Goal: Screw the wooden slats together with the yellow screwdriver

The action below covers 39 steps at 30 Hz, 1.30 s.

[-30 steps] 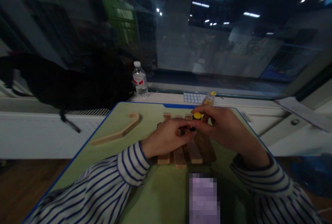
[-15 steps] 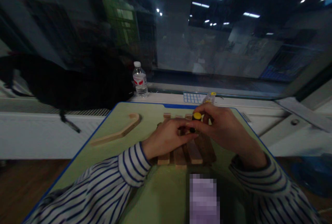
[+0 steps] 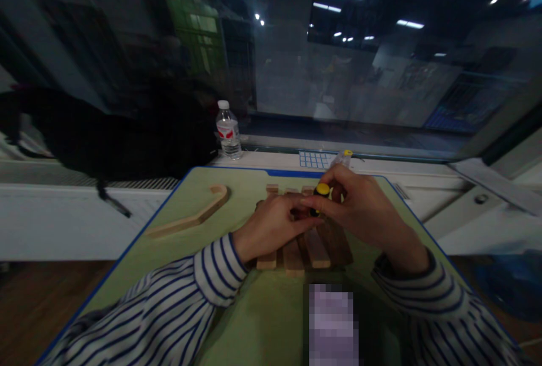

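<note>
We saw smooth, dull wood in the rack of light and dark brown slats (image 3: 305, 250) and the pale curved wooden piece (image 3: 199, 214). The green table top (image 3: 262, 312) was matt. The small black tool with a yellow cap (image 3: 322, 190) looked like smooth plastic. Our blue-striped sleeves (image 3: 182, 304) were cloth.

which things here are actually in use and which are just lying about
In use: wooden slat panel, yellow-capped tool in right hand, left hand on the panel.
Lying about: curved wooden piece, water bottle, small yellow-topped bottle, blue grid sheet.
</note>
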Available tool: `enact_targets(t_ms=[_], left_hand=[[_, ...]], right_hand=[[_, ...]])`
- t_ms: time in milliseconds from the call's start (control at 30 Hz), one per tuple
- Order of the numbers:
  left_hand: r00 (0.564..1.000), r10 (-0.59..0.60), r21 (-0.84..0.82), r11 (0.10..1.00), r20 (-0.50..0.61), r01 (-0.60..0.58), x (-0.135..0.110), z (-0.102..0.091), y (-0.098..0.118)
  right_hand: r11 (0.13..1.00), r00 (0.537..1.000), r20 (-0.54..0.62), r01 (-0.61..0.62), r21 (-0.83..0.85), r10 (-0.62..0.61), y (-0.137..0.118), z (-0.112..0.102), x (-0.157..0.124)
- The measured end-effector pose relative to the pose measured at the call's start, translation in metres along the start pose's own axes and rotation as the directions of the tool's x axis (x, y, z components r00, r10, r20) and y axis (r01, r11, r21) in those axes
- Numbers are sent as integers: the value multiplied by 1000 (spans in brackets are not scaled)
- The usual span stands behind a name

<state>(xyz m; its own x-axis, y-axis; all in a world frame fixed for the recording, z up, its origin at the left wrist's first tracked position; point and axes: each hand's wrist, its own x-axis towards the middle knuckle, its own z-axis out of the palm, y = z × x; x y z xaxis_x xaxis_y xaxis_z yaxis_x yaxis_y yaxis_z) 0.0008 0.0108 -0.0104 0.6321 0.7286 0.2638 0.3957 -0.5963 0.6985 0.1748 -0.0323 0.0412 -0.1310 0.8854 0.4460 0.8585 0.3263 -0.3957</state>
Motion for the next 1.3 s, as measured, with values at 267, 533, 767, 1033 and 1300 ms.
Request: enact_targets(t_ms=[267, 533, 767, 1033, 1300], left_hand=[[999, 33, 15, 999, 23, -33, 0, 1, -3], [997, 33, 33, 999, 65, -35, 0, 0, -4], [997, 49, 24, 998, 57, -51, -1, -2, 0], [997, 57, 39, 997, 56, -59, 0, -4, 3], [995, 46, 23, 999, 87, -48, 0, -4, 3]], right_hand=[[999, 999, 34, 17, 29, -18, 0, -3, 0], [994, 994, 5, 110, 22, -110, 0, -9, -1], [983, 981, 61, 180, 45, -182, 3, -8, -2], [962, 959, 103, 256, 98, -266, 5, -10, -4], [969, 968, 84, 230, 86, -237, 4, -8, -3]])
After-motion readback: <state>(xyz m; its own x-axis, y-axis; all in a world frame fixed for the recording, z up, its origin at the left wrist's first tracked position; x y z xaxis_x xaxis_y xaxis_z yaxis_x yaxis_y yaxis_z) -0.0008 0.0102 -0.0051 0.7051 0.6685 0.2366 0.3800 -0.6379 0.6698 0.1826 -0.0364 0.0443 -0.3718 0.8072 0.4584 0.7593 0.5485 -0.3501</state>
